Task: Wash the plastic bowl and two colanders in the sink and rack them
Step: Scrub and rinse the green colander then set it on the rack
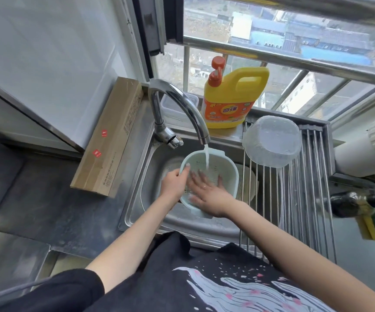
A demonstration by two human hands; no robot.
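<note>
The colander [213, 170] sits in the sink [137, 199] under the faucet [175, 102]. Right of it, a clear bowl [272, 140] lies upside down on the drying rack [306, 199]. The detergent jug [233, 97] stands behind, a cardboard box [107, 140] left.

chinese brand on detergent bottle [231, 102]

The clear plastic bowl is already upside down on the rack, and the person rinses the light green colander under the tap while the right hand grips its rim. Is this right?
Not quite: the head view shows the left hand gripping the rim of the light green colander. The right hand lies flat inside it, fingers spread. The rest holds: the clear plastic bowl sits upside down on the rack, and the tap runs into the colander.
</note>
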